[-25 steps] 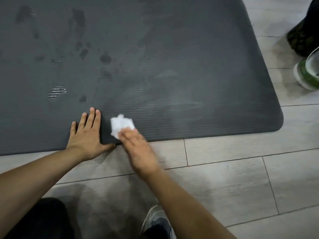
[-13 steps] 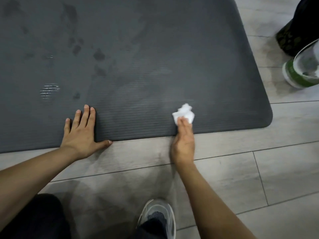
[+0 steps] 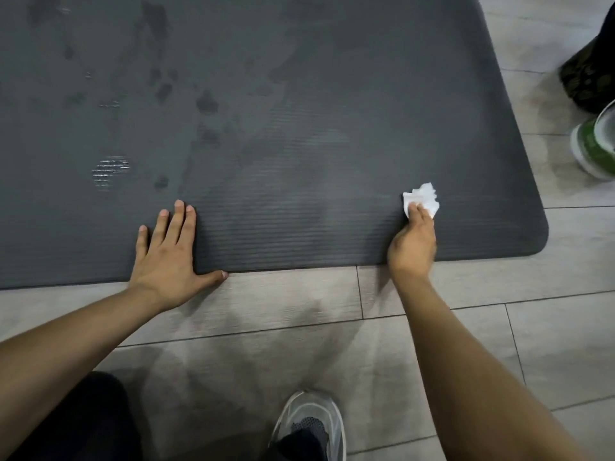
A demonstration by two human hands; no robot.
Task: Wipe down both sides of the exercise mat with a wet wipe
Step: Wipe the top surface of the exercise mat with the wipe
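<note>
A dark grey ribbed exercise mat (image 3: 299, 111) lies flat on the floor and fills the upper part of the head view. Damp smears and darker spots show on its left and middle. My left hand (image 3: 169, 257) rests flat on the mat's near edge, fingers apart, thumb along the rim. My right hand (image 3: 412, 244) presses a crumpled white wet wipe (image 3: 422, 197) onto the mat near its right front corner. The fingers cover the wipe's lower part.
Pale wood-look floor planks (image 3: 432, 327) run along the mat's near and right sides. My grey sneaker (image 3: 309, 424) is at the bottom middle. At the right edge stand a green-and-white shoe (image 3: 595, 151) and a dark camouflage trouser leg (image 3: 589, 78) of another person.
My right hand has slid the wipe rightwards along the mat's near edge, from beside my left hand to near the right corner. My left hand has stayed in place.
</note>
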